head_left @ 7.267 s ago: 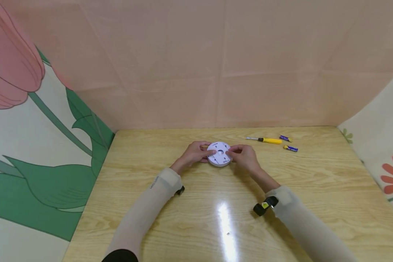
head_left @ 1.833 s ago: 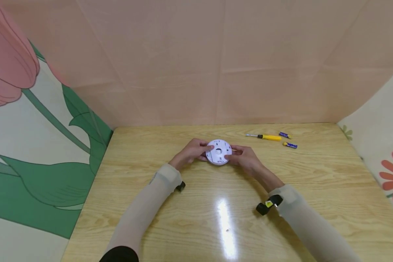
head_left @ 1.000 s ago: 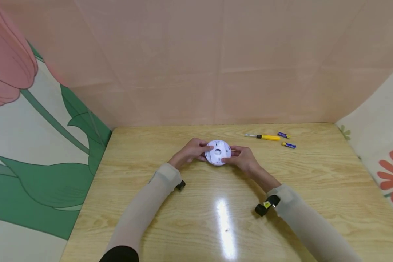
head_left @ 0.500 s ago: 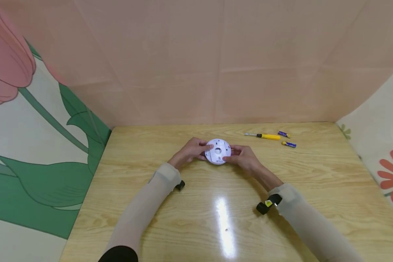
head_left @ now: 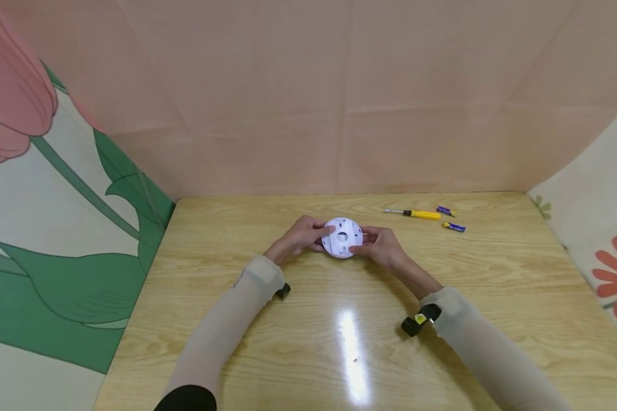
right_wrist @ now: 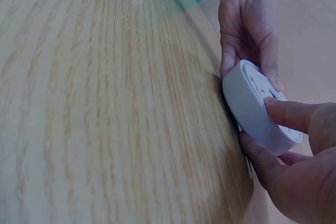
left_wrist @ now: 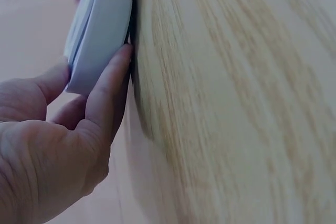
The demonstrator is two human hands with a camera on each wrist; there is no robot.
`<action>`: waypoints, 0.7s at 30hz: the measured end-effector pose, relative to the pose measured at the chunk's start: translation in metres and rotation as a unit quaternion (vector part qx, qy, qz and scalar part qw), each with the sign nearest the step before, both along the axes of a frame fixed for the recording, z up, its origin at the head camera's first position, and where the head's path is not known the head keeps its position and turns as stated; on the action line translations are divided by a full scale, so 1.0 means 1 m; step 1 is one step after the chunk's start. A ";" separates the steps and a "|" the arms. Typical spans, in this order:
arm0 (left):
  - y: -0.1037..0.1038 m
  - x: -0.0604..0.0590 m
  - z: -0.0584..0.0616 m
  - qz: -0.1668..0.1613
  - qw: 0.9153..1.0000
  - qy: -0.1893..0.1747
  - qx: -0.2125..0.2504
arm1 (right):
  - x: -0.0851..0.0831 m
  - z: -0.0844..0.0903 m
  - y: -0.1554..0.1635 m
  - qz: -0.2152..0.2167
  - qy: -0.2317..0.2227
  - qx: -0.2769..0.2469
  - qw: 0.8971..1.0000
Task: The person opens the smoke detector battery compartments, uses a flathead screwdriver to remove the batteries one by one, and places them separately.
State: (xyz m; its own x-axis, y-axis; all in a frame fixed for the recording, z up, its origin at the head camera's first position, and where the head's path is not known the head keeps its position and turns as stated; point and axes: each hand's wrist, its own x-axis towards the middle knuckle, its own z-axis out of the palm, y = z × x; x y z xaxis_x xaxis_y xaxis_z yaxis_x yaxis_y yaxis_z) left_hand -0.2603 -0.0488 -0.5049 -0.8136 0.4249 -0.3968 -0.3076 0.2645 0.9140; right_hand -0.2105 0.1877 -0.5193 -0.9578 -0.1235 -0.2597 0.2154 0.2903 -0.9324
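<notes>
A round white device (head_left: 345, 226) that looks like a smoke detector is held between both hands, its slotted back plate with a central hole facing up. My left hand (head_left: 303, 235) grips its left side, thumb on the plate and fingers underneath. At the lower right my right hand (head_left: 385, 249) holds it, thumb (right_wrist: 290, 114) on the plate and fingers below. In the left wrist view a narrow dark gap runs between plate and white housing (left_wrist: 102, 35). The device is tilted and close to the table; whether it touches is unclear.
A screwdriver (head_left: 425, 214) with a yellow handle lies at the back right of the wooden table (head_left: 236, 228). Two blue-and-yellow batteries (head_left: 446, 210) lie by its handle end. Behind the table hangs a pink cloth backdrop (head_left: 267, 142).
Since the oldest frame, the plate's slots have turned and the device tilts differently. My right thumb has shifted to the lower right of the plate. Over the last second almost nothing has moved.
</notes>
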 end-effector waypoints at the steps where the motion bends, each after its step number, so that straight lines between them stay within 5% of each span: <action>1: 0.000 0.000 0.000 0.002 1.000 0.000 0.002 | 0.000 -0.001 0.000 -0.001 0.000 0.001 1.000; 21: 0.005 0.001 -0.004 0.032 0.999 0.019 -0.024 | 0.003 -0.007 0.001 -0.001 0.050 0.008 0.999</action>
State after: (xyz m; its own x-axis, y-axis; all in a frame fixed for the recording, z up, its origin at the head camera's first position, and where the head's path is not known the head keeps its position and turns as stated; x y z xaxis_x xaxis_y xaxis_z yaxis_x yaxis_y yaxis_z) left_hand -0.2591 -0.0436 -0.5084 -0.8534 0.3536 -0.3830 -0.2896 0.2892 0.9124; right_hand -0.2073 0.1886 -0.5263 -0.9791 -0.1182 -0.1654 0.1227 0.3053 -0.9443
